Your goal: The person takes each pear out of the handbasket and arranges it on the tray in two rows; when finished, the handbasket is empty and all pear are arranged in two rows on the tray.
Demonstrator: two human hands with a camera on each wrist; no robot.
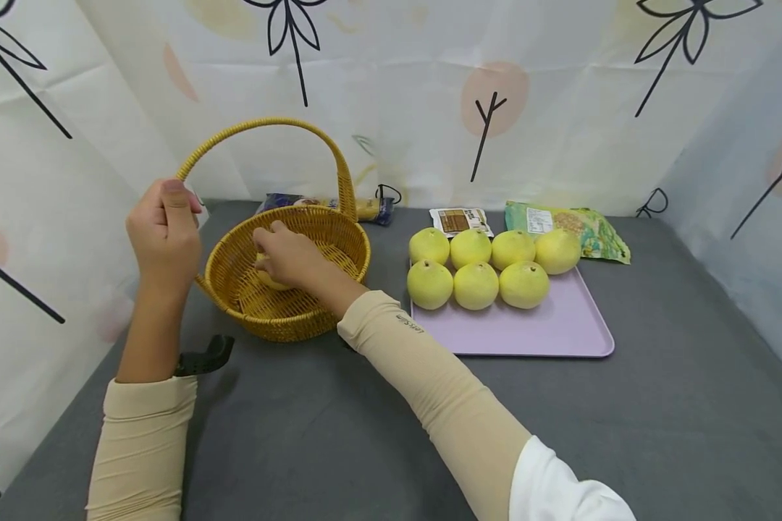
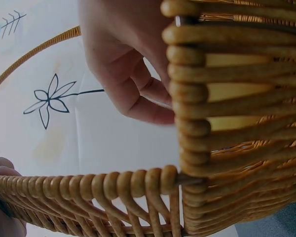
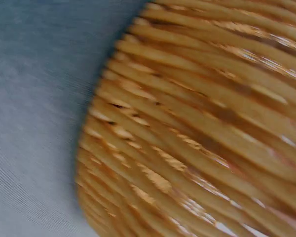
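My left hand (image 1: 166, 224) grips the arched handle (image 1: 267, 123) of a yellow-brown wicker basket (image 1: 287, 331) on its left side. My right hand (image 1: 293, 257) reaches over the basket with its fingers loosely bent. A round yellow fruit (image 1: 272, 281) lies in the basket below those fingers and is partly hidden by them. In the left wrist view, this right hand (image 2: 123, 64) is above the rim, apart from the yellow fruit (image 2: 239, 94) behind the slats. The right wrist view is filled by the basket's woven side (image 3: 187, 123).
Right of the basket, a lilac tray (image 1: 521, 336) bears several round yellow-green fruits (image 1: 476, 286) in two rows. Behind it lie a small brown-and-white packet (image 1: 463, 219) and a green bag (image 1: 593, 231). A long blue-and-yellow packet (image 1: 371, 210) lies behind the basket, by the patterned cloth wall.
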